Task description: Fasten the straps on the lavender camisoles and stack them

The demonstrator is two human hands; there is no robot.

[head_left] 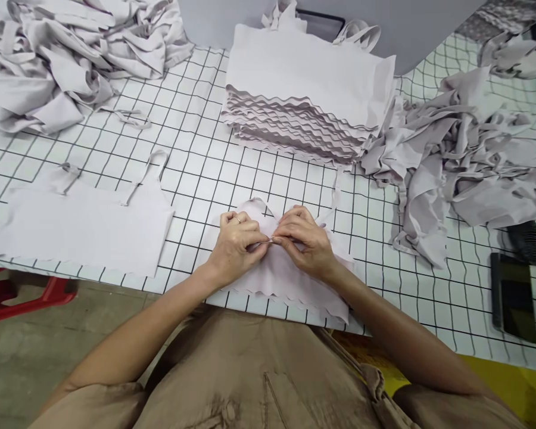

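A pale pinkish-grey strappy top lies in front of me at the table's near edge, its wavy-cut hem facing my body. Near its upper edge, my left hand pinches the fabric between thumb and index finger. Close against it, almost tip to tip, my right hand pinches the same edge. Both hands hide part of the straps. To the left, another strappy top is spread flat with its two straps pointing away from me.
Behind my hands stands a neat stack of tops with wavy edges. Loose heaps of the same fabric lie at the far left and right. A dark phone rests at right on the checked tablecloth. A red stool stands below left.
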